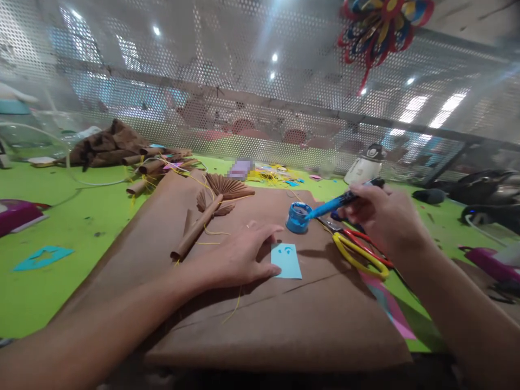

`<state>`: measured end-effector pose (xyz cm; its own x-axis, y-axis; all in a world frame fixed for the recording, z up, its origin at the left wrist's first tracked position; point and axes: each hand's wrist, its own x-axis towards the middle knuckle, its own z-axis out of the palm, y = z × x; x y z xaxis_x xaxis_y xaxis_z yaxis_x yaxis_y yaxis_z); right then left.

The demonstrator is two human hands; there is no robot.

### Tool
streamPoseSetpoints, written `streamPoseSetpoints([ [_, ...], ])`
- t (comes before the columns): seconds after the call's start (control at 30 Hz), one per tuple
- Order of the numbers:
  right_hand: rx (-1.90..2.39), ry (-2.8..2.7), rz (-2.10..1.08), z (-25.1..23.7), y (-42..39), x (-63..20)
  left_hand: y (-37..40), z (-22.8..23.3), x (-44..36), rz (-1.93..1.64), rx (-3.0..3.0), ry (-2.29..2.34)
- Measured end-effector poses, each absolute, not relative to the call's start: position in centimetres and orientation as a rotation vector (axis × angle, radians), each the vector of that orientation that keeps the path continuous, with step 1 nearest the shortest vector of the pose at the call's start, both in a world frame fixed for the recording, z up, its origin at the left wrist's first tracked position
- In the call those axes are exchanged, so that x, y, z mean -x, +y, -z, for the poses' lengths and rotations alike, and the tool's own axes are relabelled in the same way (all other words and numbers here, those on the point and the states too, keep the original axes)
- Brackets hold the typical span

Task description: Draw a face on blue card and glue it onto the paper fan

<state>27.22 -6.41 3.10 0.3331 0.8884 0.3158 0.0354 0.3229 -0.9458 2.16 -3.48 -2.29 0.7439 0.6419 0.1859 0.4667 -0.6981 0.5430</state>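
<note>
Brown kraft paper [260, 314] covers the green table [60, 238], and on it the right hand [382, 216] pinches a blue brush [337, 203], its long axis slanting down-left with the tip in a small blue paint pot [298, 218]. Judging by that slant, a nudge could tip the pot. The left hand [239, 257] lies flat, fingers spread, touching a light-blue card [286, 261], where a wet drip might smear the marks.
</note>
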Motion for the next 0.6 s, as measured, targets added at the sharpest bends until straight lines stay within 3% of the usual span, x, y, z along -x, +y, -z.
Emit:
streamPoseSetpoints([
  [0.17, 1.180, -1.204, -0.881, -0.8, -7.2, -25.8, -3.7, 1.9, -2.3, -0.474, -2.472, 0.866],
  [0.6, 1.428, -1.426, -0.698, -0.3, -7.3, -25.0, -3.9, 1.6, -2.4, -0.448, -2.455, 0.918],
])
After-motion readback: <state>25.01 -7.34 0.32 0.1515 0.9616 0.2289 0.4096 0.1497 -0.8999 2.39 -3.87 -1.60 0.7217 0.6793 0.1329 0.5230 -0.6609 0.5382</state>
